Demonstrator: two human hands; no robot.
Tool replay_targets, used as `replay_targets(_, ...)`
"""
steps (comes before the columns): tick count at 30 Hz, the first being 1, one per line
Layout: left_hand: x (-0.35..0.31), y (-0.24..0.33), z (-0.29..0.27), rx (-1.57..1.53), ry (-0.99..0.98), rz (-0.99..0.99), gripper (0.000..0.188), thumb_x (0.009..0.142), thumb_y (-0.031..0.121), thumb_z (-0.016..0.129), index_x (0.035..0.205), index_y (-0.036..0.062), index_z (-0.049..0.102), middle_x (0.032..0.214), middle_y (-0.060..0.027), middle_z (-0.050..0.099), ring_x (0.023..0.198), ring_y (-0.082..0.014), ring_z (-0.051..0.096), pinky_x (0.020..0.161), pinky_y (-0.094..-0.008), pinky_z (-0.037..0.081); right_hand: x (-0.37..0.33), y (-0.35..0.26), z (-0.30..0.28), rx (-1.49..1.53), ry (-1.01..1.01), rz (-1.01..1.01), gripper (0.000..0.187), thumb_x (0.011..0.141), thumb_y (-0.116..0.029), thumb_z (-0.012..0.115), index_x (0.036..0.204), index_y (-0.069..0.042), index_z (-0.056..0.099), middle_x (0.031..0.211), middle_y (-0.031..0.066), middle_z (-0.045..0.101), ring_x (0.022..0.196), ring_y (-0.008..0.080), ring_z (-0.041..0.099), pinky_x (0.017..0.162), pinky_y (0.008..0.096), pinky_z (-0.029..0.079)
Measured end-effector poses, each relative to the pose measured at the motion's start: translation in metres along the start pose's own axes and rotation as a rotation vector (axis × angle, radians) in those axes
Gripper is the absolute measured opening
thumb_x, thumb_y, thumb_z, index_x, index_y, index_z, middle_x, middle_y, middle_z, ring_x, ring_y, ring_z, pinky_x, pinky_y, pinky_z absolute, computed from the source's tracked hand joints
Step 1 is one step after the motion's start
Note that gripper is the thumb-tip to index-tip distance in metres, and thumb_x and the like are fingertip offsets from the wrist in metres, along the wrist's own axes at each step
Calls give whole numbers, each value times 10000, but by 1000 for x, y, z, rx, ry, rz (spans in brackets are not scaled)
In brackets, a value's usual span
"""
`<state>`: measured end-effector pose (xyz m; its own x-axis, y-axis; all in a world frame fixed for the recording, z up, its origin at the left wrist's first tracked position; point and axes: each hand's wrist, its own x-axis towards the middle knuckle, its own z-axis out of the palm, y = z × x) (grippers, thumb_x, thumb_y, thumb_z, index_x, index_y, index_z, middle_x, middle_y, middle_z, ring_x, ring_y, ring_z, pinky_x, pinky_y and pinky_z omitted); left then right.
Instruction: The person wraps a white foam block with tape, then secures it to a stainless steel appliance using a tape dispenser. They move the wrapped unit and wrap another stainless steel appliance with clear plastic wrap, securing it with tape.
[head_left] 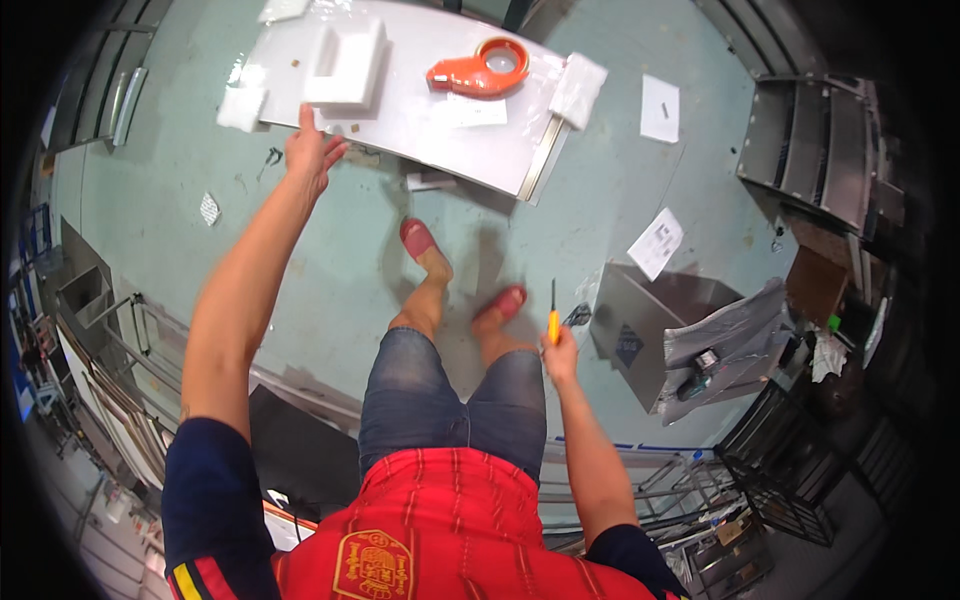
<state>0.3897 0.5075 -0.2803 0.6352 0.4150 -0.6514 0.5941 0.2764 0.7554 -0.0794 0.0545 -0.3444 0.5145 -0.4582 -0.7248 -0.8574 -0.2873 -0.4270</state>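
Observation:
In my right hand [561, 354] is a slim yellow-handled tool [554, 328] with a thin dark shaft or blade pointing away from me. Whether it is a screwdriver or a cutter I cannot tell. My left arm reaches forward, and my left hand [312, 158], fingers spread, is at the near edge of a large white panel [420, 125]. One finger points up at the lower corner of a white foam block [362, 80] on the panel; contact is unclear. An orange tape dispenser [470, 75] lies on the panel's right half, over a paper slip [478, 112].
White foam pieces [578, 90] cover the panel's corners. To my right stands a grey box [640, 325] with a grey plastic sheet [720, 340] over its side. Papers [656, 243] lie on the green floor. Dark metal racks [800, 140] stand at far right.

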Motion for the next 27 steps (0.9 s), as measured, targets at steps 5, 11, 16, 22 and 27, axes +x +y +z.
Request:
replay_targets(5, -36, -170, -62, 255, 51, -87, 519, 1065, 417, 702, 1341, 9, 538, 1191, -162, 686, 917, -254, 724, 746, -380, 623, 150, 13, 49, -71, 42, 58, 369, 931, -253, 783, 1191, -32, 643, 1001, 227, 741, 965, 403, 735, 870, 491, 554)
replay_targets(11, 71, -378, -34, 1356, -208, 667, 547, 1019, 275, 739, 1518, 112, 589, 1406, -245, 642, 1286, -374, 635, 1079, -506, 543, 327, 76, 131, -325, 98, 3, 384, 910, -242, 782, 1187, -30, 620, 1058, 266, 748, 1049, 483, 720, 920, 518, 565)
replay_targets(16, 228, -451, 0, 2043, -797, 654, 567, 1003, 345, 745, 1488, 89, 601, 1348, -248, 682, 1238, -398, 666, 1058, -494, 547, 427, 182, 193, -346, 132, -60, 355, 926, -171, 754, 1227, -22, 639, 1058, 252, 736, 1062, 449, 722, 920, 542, 559)
replay_targets(22, 225, -377, 40, 624, -1170, -402, 537, 983, 374, 748, 1433, 99, 644, 1325, -250, 695, 1165, -395, 708, 995, -483, 577, 440, 139, 189, 17, 384, -74, 606, 975, -260, 787, 1490, -23, 573, 1328, 222, 679, 1010, 352, 736, 899, 461, 584)
replay_targets(27, 36, -246, 55, 1493, -1364, 620, 624, 948, 435, 801, 1360, 33, 559, 957, -225, 728, 822, -383, 736, 742, -478, 583, 308, -34, 56, 772, 332, -507, 533, 1083, -296, 685, 1515, -3, 579, 1335, 139, 686, 1026, 195, 696, 903, 353, 575)
